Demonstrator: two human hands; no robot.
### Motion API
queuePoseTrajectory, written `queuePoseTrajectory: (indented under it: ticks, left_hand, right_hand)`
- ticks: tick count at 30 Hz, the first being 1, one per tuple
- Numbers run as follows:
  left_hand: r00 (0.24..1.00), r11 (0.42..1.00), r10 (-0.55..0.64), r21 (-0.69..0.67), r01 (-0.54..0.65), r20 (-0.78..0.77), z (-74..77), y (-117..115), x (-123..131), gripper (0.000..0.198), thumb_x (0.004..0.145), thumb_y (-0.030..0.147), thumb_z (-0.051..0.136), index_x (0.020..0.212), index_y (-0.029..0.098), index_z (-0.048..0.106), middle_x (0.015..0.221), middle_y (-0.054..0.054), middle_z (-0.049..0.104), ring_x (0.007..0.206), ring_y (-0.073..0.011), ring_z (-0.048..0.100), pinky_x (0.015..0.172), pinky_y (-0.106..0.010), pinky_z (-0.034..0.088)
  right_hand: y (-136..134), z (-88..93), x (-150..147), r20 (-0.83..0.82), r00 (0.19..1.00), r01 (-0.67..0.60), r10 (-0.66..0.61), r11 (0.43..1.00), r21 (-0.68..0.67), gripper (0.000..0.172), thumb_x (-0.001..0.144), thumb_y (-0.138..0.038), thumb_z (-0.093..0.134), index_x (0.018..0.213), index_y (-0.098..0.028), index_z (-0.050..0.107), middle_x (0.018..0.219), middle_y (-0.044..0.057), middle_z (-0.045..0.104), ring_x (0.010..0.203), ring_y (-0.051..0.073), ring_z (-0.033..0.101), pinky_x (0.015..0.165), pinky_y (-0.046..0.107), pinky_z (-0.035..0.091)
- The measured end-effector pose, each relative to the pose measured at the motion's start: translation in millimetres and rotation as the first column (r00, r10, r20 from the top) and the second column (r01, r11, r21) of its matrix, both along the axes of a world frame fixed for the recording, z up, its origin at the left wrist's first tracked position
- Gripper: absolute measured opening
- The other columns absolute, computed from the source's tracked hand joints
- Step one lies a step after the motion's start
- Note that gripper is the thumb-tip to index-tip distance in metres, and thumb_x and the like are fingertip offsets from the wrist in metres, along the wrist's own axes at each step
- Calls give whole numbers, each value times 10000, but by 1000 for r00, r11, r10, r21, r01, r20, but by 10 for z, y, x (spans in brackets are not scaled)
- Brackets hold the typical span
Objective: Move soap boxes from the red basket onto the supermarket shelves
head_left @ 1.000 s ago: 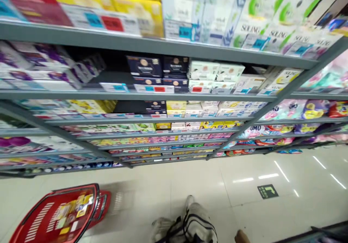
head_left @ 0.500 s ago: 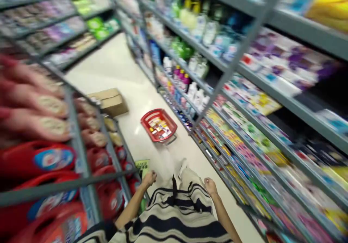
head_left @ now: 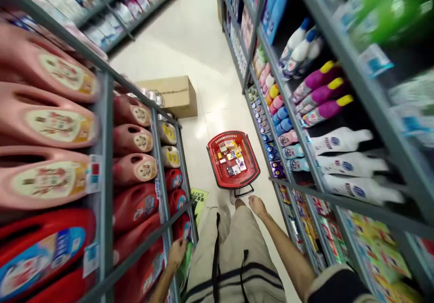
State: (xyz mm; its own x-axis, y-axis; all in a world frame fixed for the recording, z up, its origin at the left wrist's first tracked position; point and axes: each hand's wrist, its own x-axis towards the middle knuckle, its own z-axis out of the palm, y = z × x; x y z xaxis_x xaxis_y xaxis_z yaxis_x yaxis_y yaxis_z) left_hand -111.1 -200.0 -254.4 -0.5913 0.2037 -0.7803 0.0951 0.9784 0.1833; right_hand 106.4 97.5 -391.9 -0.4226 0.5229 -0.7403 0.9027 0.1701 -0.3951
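My right hand (head_left: 257, 206) reaches down by my right knee, its fingers loosely bent and apart, with nothing seen in them. It is just short of the black handle (head_left: 244, 191) of a red shopping basket (head_left: 214, 170) on the floor. Several small boxes and packets (head_left: 233, 156) lie in the basket. On the other side, my left hand (head_left: 176, 254) hangs with curled fingers beside the lower shelf of red detergent bottles (head_left: 179, 202); nothing shows in it. A green item (head_left: 186, 263) is close to those fingers.
Shelves of pink detergent bottles (head_left: 57, 122) line my left side. Purple bottles (head_left: 320, 84) and white bottles (head_left: 346, 163) fill the right shelves. A cardboard box (head_left: 179, 96) sits on the floor ahead at left. A green exit sign (head_left: 199, 200) is on the floor.
I have come closer to the basket, which now appears larger and nearer my feet. My right hand has moved forward toward its handle. My left hand has dropped back along the shelf.
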Motion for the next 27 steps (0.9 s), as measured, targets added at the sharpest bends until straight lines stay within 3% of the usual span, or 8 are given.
queuePoseTrajectory:
  ticks: [3, 9, 11, 13, 16, 20, 23, 27]
  left_hand:
    - [998, 999, 15, 32, -17, 59, -833, 721, -409, 292, 975, 364, 611, 795, 140, 659, 717, 13, 666, 709, -153, 666, 747, -335, 557]
    - [982, 961, 20, 266, -70, 187, -2839, 2288, -989, 192, 932, 305, 643, 828, 149, 685, 768, -32, 699, 763, -171, 657, 789, -320, 506]
    - [979, 929, 52, 350, -120, 199, -3373, 2699, -1063, 176, 938, 271, 588, 877, 157, 706, 767, -53, 712, 773, -181, 656, 764, -286, 475]
    - [968, 890, 94, 417, -186, 231, -3766, 2960, -1069, 269, 984, 279, 463, 1027, 157, 699, 791, -45, 723, 716, -163, 641, 695, -260, 465]
    - [948, 845, 110, 474, -248, 300, -4108, 3034, -1004, 285, 974, 275, 457, 1097, 175, 693, 790, -19, 729, 666, -140, 620, 647, -234, 454]
    - [916, 817, 116, 488, -308, 384, -4269, 2797, -941, 258, 958, 295, 504, 1061, 181, 711, 767, -8, 711, 657, -132, 598, 619, -222, 437]
    - [879, 801, 70, 499, -331, 471, -4292, 2637, -942, 242, 950, 288, 520, 1064, 177, 702, 748, 3, 688, 617, -121, 565, 587, -219, 418]
    - [852, 804, 176, 428, -413, 492, -4173, 2553, -997, 238, 934, 306, 535, 1043, 168, 696, 759, -13, 697, 650, -132, 583, 632, -230, 450]
  right_hand:
    - [482, -684, -644, 22, 993, -118, 118, 993, -8, 288, 993, -368, 635, 1200, -169, 644, 1188, 73, 681, 1021, 210, 685, 894, 421, 595]
    - [1073, -2403, -1676, 88, 938, -339, 334, 939, 56, 344, 995, -382, 626, 1273, -180, 614, 1271, 91, 654, 1101, 238, 665, 957, 467, 569]
    - [1203, -3014, -1975, 102, 916, -399, 389, 911, 108, 387, 995, -371, 624, 1328, -177, 588, 1351, 109, 621, 1200, 269, 627, 1031, 512, 522]
    - [1302, -3598, -2261, 103, 894, -449, 437, 877, 172, 449, 1005, -266, 586, 1426, -131, 515, 1473, 179, 538, 1350, 307, 523, 1131, 531, 426]
    - [1405, -4367, -2625, 86, 868, -493, 489, 829, 264, 528, 1001, -64, 379, 1529, -43, 375, 1596, 255, 377, 1493, 293, 337, 1210, 497, 298]
    - [1540, -5055, -2878, 83, 858, -501, 507, 790, 354, 574, 987, -23, 210, 1555, 10, 284, 1611, 250, 343, 1514, 305, 266, 1224, 550, 217]
    - [1616, -5214, -2878, 94, 856, -502, 508, 773, 387, 546, 975, -23, 208, 1495, 45, 358, 1512, 291, 444, 1431, 336, 366, 1180, 594, 249]
    - [1573, -4914, -2684, 71, 818, -556, 571, 753, 352, 409, 975, -107, 368, 1321, 14, 548, 1362, 276, 566, 1286, 353, 475, 1115, 544, 337]
